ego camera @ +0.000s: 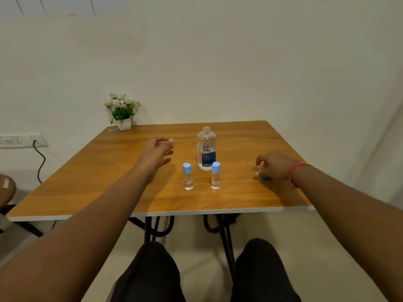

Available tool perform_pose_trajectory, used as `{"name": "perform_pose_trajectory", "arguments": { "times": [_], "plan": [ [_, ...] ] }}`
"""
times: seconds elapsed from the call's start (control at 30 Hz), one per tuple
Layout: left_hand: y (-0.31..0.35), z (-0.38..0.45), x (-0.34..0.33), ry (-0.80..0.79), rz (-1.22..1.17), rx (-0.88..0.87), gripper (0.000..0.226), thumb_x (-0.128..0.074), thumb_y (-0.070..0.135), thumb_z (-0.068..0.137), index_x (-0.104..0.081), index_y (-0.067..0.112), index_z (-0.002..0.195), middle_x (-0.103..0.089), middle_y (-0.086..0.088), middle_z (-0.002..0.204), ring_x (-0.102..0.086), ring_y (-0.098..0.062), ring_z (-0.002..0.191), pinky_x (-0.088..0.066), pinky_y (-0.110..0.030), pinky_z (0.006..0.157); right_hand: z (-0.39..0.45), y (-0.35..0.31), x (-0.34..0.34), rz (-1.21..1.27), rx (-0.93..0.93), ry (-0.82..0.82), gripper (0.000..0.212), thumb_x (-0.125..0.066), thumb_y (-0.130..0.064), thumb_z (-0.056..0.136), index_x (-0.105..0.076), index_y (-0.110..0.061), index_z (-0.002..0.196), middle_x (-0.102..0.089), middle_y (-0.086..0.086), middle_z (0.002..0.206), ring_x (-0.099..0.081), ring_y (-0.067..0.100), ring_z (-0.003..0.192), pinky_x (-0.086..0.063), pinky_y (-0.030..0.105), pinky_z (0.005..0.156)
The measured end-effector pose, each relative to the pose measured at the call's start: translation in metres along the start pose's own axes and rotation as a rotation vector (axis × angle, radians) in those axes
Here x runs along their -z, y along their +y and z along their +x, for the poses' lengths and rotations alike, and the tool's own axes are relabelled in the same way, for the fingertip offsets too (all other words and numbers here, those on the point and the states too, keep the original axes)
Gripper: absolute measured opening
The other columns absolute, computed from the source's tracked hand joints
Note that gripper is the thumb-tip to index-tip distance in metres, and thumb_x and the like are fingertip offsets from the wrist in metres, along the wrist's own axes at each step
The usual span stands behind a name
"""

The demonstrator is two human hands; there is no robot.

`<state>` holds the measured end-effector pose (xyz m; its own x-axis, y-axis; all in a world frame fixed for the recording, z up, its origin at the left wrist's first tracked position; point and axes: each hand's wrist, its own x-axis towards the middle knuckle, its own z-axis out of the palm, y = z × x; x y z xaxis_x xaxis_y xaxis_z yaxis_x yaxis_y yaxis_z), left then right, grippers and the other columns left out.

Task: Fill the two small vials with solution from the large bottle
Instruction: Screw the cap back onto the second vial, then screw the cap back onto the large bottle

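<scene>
The large clear bottle (206,148) with a white and dark blue label stands uncapped in the middle of the wooden table (98,171). Two small clear vials stand in front of it, each with a light blue cap on: the left vial (188,176) and the right vial (215,175). My left hand (158,150) hovers to the left of the bottle, fingers loosely curled and holding nothing. My right hand (274,166) is low at the table to the right of the vials, its curled fingers pinching a small dark blue cap (265,178), which is mostly hidden under them.
A small white pot of flowers (122,112) sits at the table's far left corner by the wall. A brown chair (6,188) stands to the left of the table. A wall socket with a black cable (39,162) is at the left. My knees are below the table's near edge.
</scene>
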<state>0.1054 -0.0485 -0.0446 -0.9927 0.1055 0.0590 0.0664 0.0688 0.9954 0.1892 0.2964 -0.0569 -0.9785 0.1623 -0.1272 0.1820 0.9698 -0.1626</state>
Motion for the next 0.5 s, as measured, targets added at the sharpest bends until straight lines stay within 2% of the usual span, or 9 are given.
{"name": "perform_pose_trajectory", "arguments": {
  "times": [0.1, 0.27, 0.4, 0.5],
  "plan": [
    [0.005, 0.02, -0.012, -0.105, 0.027, -0.015, 0.042, -0.065, 0.03, 0.096, -0.051, 0.021, 0.134, -0.061, -0.005, 0.126, -0.06, -0.019, 0.117, -0.052, -0.04, 0.098, 0.008, 0.007, 0.0, -0.042, 0.018, -0.073, 0.043, -0.071, -0.042, 0.083, -0.058, -0.027, 0.121, -0.057, -0.001, 0.117, -0.054, 0.019, 0.101, -0.049, 0.033, 0.09],
    [0.006, 0.042, -0.033, -0.236, 0.071, -0.06, 0.052, -0.069, 0.028, 0.093, -0.048, 0.025, 0.14, -0.057, 0.001, 0.13, -0.056, -0.013, 0.121, -0.048, -0.04, 0.102, 0.019, 0.016, 0.0, -0.076, 0.057, -0.102, 0.037, -0.076, -0.032, 0.08, -0.064, -0.028, 0.114, -0.058, -0.001, 0.114, -0.055, 0.018, 0.1, -0.05, 0.031, 0.088],
    [0.002, 0.054, -0.044, -0.263, 0.016, -0.029, 0.049, -0.065, 0.03, 0.095, -0.048, 0.027, 0.141, -0.053, -0.002, 0.141, -0.052, -0.017, 0.129, -0.045, -0.043, 0.107, 0.026, 0.018, 0.002, -0.08, 0.108, -0.125, 0.031, -0.075, -0.029, 0.082, -0.064, -0.028, 0.112, -0.059, -0.001, 0.113, -0.054, 0.018, 0.1, -0.047, 0.028, 0.085],
    [-0.002, 0.062, -0.047, -0.286, -0.013, -0.011, 0.045, -0.063, 0.032, 0.096, -0.05, 0.028, 0.139, -0.051, -0.002, 0.146, -0.049, -0.018, 0.133, -0.042, -0.046, 0.11, 0.031, 0.013, 0.004, -0.024, 0.141, -0.074, 0.028, -0.074, -0.029, 0.082, -0.065, -0.028, 0.109, -0.06, -0.001, 0.111, -0.055, 0.017, 0.098, -0.047, 0.028, 0.083]
  ]
}}
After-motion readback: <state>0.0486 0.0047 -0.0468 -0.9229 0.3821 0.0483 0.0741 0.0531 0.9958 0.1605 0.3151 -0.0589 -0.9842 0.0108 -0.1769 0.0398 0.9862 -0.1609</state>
